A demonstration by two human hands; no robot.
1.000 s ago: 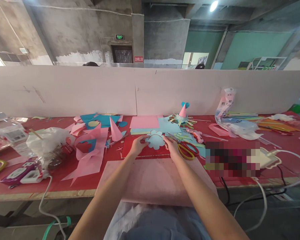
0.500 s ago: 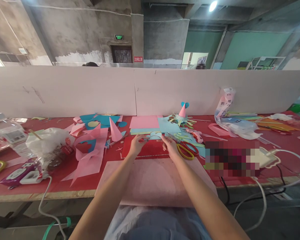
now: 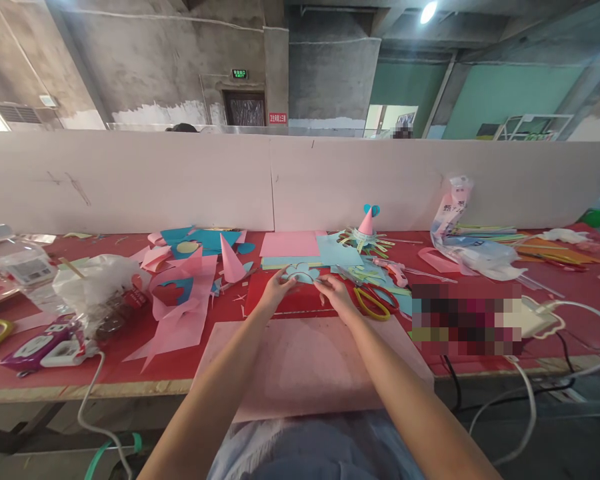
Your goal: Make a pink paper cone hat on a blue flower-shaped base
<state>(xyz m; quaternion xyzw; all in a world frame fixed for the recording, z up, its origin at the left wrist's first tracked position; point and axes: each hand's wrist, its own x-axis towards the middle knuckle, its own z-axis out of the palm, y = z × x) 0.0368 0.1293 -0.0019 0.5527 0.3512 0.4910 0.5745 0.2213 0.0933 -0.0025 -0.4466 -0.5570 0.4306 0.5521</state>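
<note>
A light blue paper cutout with a scalloped edge [image 3: 301, 271] is held up above a red sheet [image 3: 300, 301]. My left hand [image 3: 279, 289] pinches its left end between thumb and fingers. At the opposite end, the fingers of my right hand [image 3: 334, 295] are closed on the paper's edge. Just right of that hand lie scissors with yellow and red handles [image 3: 373, 301]. Beyond the cutout are a pink sheet [image 3: 290, 244] and a light blue sheet [image 3: 338, 251]. A pink paper cone [image 3: 231, 260] stands to the left.
A pink board [image 3: 310, 367] lies at the table's front edge. A finished-looking cone with fringe [image 3: 366, 228] stands behind, near a pink glue gun [image 3: 394, 272]. Pink paper scraps [image 3: 187, 327], a bagged drink [image 3: 105, 293] and a purple power strip [image 3: 40, 347] are left. A white cable [image 3: 593, 313] crosses right.
The cutout has tilted so more of its scalloped face shows, and it has shifted slightly left. My right fingers have moved a little down and left along its edge.
</note>
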